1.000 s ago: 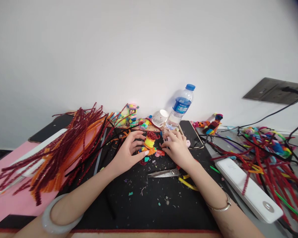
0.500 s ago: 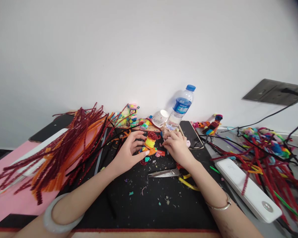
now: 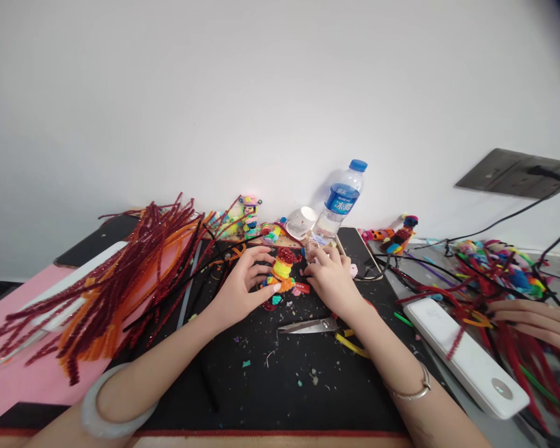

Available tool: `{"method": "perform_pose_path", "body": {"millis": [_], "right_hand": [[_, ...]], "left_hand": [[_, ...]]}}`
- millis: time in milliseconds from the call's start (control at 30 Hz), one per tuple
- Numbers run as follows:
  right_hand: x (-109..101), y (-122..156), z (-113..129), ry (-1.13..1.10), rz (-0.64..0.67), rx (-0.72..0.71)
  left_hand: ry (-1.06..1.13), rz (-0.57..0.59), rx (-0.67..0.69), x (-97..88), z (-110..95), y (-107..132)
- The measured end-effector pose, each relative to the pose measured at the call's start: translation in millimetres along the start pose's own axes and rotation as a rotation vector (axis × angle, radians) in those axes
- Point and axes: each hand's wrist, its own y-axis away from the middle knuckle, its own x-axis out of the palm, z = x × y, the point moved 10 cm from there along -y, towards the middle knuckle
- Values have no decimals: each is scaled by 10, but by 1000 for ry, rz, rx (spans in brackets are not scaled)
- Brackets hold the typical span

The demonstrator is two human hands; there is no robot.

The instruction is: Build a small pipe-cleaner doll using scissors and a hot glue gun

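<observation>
A small pipe-cleaner figure (image 3: 284, 270) stands on the black mat, with a glittery red top, a yellow band and an orange middle. My left hand (image 3: 249, 280) curves around its left side, thumb against the orange part, fingers behind. To the right, my right hand (image 3: 331, 277) reaches over small pieces in front of the water bottle (image 3: 338, 208). Its fingers are bent with the tips down, and what they pinch is hidden. Scissors (image 3: 308, 326) with yellow handles lie below my right hand, the handles partly covered by my forearm.
Red and orange pipe cleaners (image 3: 135, 280) are heaped on the left. A paper cup (image 3: 301, 223) and finished figures (image 3: 249, 214) line the wall. At right lie a white power bank (image 3: 466, 358) and tangled pipe cleaners (image 3: 494, 267), where another person's hand (image 3: 536, 320) reaches in.
My right hand has shifted slightly, its fingers bending over the small pieces. Another person's hand has entered from the right, over the red pipe cleaners. My left hand and the figure stay put.
</observation>
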Motion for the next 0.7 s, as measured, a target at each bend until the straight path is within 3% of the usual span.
{"method": "perform_pose_path", "body": {"millis": [200, 500, 700], "right_hand": [[-12, -11, -73, -140, -12, 81], [59, 35, -505, -767, -127, 353], [-306, 27, -551, -872, -230, 398]], "left_hand": [[-8, 0, 0, 3, 7, -2], [3, 4, -5, 12, 2, -6], [-4, 5, -1, -1, 20, -5]]}}
